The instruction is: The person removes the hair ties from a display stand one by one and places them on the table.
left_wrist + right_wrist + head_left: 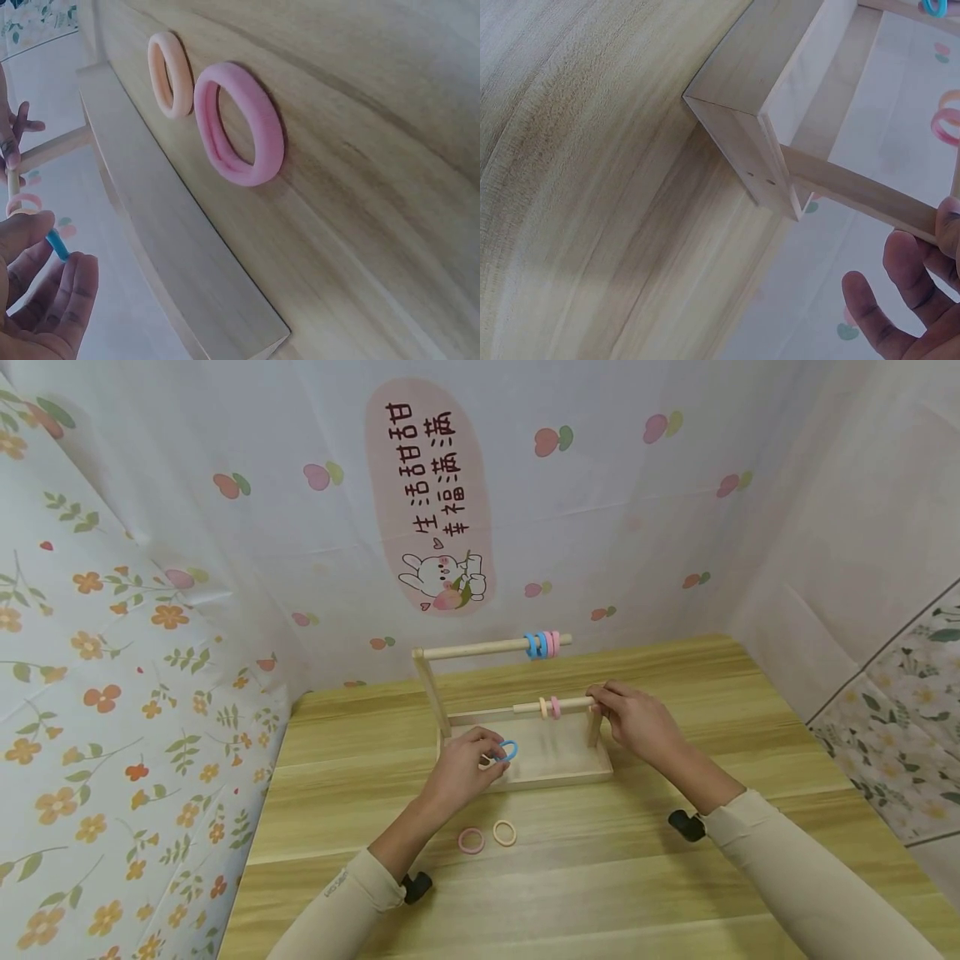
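My left hand (463, 770) pinches a blue hair tie (58, 245) between thumb and fingers, above the tray of a wooden stand (430, 693). The tie is just left of the free end of the stand's lower rod (528, 708). At that rod's other end, my right hand (637, 718) grips the top of the short post (862, 196). A yellowish hair tie (543, 708) and a pink one (556, 707) hang on the lower rod. Several blue and pink hair ties (542, 645) hang near the right end of the upper rod (472, 649).
In front of the stand, a pink hair tie (471, 841) and a pale yellow one (505, 833) lie flat on the wooden table (585, 877). A printed cloth (600, 527) hangs behind the table, with a flowered one (135, 693) at the left.
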Available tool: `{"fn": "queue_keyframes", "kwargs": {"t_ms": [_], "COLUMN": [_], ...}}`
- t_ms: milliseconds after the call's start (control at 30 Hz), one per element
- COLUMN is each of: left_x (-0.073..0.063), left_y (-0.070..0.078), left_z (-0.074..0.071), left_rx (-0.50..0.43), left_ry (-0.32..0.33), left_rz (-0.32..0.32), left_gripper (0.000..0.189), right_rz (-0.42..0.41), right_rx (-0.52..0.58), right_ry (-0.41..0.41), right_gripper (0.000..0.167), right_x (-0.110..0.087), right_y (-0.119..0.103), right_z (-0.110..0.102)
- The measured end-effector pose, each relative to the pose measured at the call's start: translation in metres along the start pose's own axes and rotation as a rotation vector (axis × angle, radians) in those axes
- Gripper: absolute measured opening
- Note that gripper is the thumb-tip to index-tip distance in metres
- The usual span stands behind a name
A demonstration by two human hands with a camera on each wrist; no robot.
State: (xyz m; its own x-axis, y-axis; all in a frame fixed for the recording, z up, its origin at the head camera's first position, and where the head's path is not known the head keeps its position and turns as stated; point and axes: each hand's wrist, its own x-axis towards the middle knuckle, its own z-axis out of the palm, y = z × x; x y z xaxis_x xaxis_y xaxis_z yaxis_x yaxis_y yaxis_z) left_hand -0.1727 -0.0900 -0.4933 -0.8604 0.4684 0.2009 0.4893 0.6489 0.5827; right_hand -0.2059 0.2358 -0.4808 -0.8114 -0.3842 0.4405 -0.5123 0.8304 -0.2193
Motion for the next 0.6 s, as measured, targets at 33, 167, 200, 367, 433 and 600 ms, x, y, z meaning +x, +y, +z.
{"fn": "queue_keyframes", "kwargs": {"t_ms": [33, 167, 200, 367, 433, 600], "left_x": [-0.0004, -0.0030, -0.0039, -0.0067, -0.0073, -0.0090], "left_y": [0.0005, 0.0011, 0.0010, -0.0001, -0.0005, -0.0006], "left_z": [0.0003, 0.0021, 0.0026, 0.0049, 0.0055, 0.0074], "left_rx": [-0.004, -0.013, -0.011, 0.007, 0.015, 0.016], "left_ry": [-0.004, -0.020, -0.027, -0.080, -0.102, -0.137], "left_rz": [0.002, 0.000, -0.001, 0.040, 0.073, 0.127], "left_gripper": [0.010, 0.009, 0.009, 0.007, 0.006, 0.005], "right_rz": [0.000, -0.008, -0.011, -0.014, -0.012, -0.006], "right_rx": [0.000, -0.001, -0.002, -0.002, -0.002, -0.005], "right_ry": [0.000, 0.008, 0.010, 0.016, 0.014, 0.006], "right_gripper": [0.021, 0.020, 0.020, 0.019, 0.019, 0.020], "right_x": [-0.0001, -0.0002, -0.0003, -0.0002, -0.0002, -0.0005], "right_y": [0.0001, 0.0004, 0.0004, 0.0006, 0.0006, 0.0000], "right_z": [0.0000, 0.0004, 0.0004, 0.0009, 0.0010, 0.0004]}}
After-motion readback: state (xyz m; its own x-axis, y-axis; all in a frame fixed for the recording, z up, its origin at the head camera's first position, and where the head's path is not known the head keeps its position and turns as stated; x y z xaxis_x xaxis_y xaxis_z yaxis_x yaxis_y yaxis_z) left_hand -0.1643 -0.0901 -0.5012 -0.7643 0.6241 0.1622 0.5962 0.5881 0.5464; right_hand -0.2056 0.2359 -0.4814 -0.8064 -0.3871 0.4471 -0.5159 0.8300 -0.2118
